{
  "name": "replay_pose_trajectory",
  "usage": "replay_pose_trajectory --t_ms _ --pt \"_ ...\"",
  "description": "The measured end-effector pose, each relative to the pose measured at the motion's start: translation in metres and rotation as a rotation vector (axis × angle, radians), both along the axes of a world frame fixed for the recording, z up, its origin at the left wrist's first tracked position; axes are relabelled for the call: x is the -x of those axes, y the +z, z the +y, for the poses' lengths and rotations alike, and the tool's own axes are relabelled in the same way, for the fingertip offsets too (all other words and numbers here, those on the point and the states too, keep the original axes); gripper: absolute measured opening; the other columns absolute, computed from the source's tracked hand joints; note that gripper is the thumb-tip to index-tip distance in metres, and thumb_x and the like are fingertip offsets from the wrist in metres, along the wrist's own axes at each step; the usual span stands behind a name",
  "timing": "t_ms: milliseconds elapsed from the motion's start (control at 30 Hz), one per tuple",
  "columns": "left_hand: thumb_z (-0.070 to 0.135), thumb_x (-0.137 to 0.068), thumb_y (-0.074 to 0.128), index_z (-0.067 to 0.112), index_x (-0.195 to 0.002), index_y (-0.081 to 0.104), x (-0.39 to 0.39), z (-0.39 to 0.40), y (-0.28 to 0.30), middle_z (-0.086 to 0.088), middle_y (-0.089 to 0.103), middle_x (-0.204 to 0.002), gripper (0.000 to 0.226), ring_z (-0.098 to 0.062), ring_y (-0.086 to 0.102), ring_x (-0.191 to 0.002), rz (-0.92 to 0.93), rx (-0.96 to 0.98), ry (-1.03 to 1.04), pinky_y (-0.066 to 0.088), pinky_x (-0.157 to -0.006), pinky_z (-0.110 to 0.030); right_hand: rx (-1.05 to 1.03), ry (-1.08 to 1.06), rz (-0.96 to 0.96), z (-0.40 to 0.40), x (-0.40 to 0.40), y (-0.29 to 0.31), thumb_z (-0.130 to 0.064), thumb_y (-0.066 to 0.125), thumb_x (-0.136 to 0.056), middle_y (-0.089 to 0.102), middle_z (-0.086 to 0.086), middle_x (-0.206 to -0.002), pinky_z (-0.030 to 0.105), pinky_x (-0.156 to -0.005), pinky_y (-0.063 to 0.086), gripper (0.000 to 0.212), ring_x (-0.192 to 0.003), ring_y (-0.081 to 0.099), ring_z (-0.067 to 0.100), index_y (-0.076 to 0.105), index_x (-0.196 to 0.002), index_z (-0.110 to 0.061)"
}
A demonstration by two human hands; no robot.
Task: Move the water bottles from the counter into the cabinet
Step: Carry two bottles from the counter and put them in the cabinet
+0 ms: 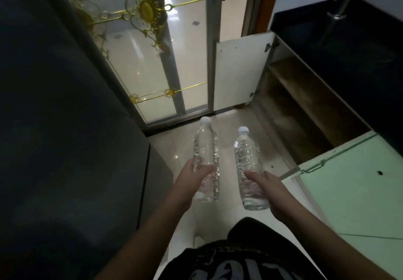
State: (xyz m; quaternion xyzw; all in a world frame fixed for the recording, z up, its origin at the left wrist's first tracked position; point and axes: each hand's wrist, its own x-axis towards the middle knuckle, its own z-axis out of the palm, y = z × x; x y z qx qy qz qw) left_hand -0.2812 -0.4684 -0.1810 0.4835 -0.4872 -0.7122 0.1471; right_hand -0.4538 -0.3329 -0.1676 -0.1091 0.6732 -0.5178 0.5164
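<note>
At frame centre, the left hand [192, 183] is gripping one bottle [205, 149] and the right hand [270, 189] another bottle [247, 151], both low on the body. Full, they probably feel weighty; thin ribbed plastic may dent, so mid-body holds suit. The open cabinet [305, 105] is waiting at right.

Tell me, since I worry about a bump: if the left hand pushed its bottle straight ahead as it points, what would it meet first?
Probably the glass door, low down; nothing shows between the left hand with its bottle and it, though depth is unclear.
</note>
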Motion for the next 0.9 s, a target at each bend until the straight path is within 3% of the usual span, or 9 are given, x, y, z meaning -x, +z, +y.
replay_pose_trajectory --t_ms 133,233,300,367,533,667,800,900 --pt "0.038 -0.065 0.08 0.019 -0.116 0.063 0.056 -0.049 -0.003 -0.003 0.075 -0.098 0.058 -0.018 0.071 -0.081 0.02 -0.025 -0.081 0.052 -0.068 -0.032 -0.038 -0.067 0.003 -0.03 0.047 -0.014 -0.025 0.07 -0.085 0.075 0.015 -0.097 0.048 -0.083 0.058 0.028 -0.087 0.073 0.033 0.064 -0.107 -0.009" --pt "0.028 -0.075 0.08 0.019 -0.113 0.063 0.106 -0.089 -0.008 -0.006 0.075 -0.098 0.043 -0.02 0.073 -0.081 0.013 -0.024 -0.169 0.056 -0.07 -0.035 -0.033 -0.095 -0.011 -0.056 0.093 -0.032 -0.03 0.073 -0.082 0.075 0.013 -0.099 0.05 -0.086 0.057 0.034 -0.09 0.073 0.031 0.064 -0.11 -0.012" --pt "0.035 -0.068 0.083 0.022 -0.116 0.061 0.137 -0.111 -0.008 -0.006 0.075 -0.101 0.055 -0.024 0.073 -0.087 -0.009 -0.019 -0.218 0.059 -0.078 -0.041 -0.015 -0.111 -0.014 -0.077 0.123 -0.039 -0.033 0.075 -0.08 0.075 0.01 -0.1 0.045 -0.081 0.058 0.037 -0.09 0.073 0.027 0.065 -0.111 -0.015" --pt "0.038 -0.063 0.086 0.022 -0.118 0.06 0.168 -0.13 -0.005 -0.006 0.075 -0.1 0.063 -0.024 0.073 -0.087 -0.021 -0.014 -0.252 0.059 -0.076 -0.04 0.008 -0.149 -0.014 -0.096 0.15 -0.042 -0.037 0.077 -0.075 0.076 0.008 -0.1 0.039 -0.075 0.058 0.043 -0.088 0.073 0.025 0.067 -0.111 -0.016" --pt "0.028 -0.078 0.078 0.023 -0.115 0.059 0.238 -0.177 0.0 -0.008 0.075 -0.098 0.041 -0.023 0.074 -0.083 -0.077 -0.034 -0.338 0.06 -0.068 -0.034 0.016 -0.238 -0.066 -0.135 0.214 -0.045 -0.039 0.078 -0.075 0.076 0.01 -0.1 0.05 -0.085 0.057 0.047 -0.092 0.073 0.03 0.066 -0.113 -0.015" --pt "0.027 -0.079 0.077 0.021 -0.116 0.062 0.289 -0.205 -0.006 -0.011 0.072 -0.102 0.041 -0.021 0.072 -0.08 -0.089 -0.07 -0.352 0.061 -0.074 -0.043 0.006 -0.28 -0.059 -0.159 0.256 -0.051 -0.038 0.08 -0.072 0.075 0.012 -0.101 0.043 -0.08 0.058 0.05 -0.09 0.073 0.029 0.065 -0.113 -0.014" --pt "0.022 -0.081 0.076 0.018 -0.117 0.063 0.332 -0.237 -0.018 -0.015 0.073 -0.106 0.038 -0.036 0.07 -0.096 -0.068 -0.126 -0.416 0.056 -0.085 -0.056 -0.009 -0.35 -0.104 -0.183 0.283 -0.061 -0.038 0.084 -0.064 0.075 0.01 -0.102 0.041 -0.079 0.057 0.061 -0.092 0.073 0.028 0.063 -0.115 -0.013" --pt "0.02 -0.083 0.074 0.016 -0.117 0.062 0.361 -0.269 -0.027 -0.015 0.072 -0.104 0.037 -0.029 0.071 -0.089 -0.095 -0.093 -0.495 0.06 -0.074 -0.043 -0.028 -0.41 -0.117 -0.207 0.298 -0.07 -0.03 0.082 -0.071 0.076 0.006 -0.098 0.036 -0.075 0.055 0.051 -0.088 0.074 0.023 0.062 -0.114 -0.015"
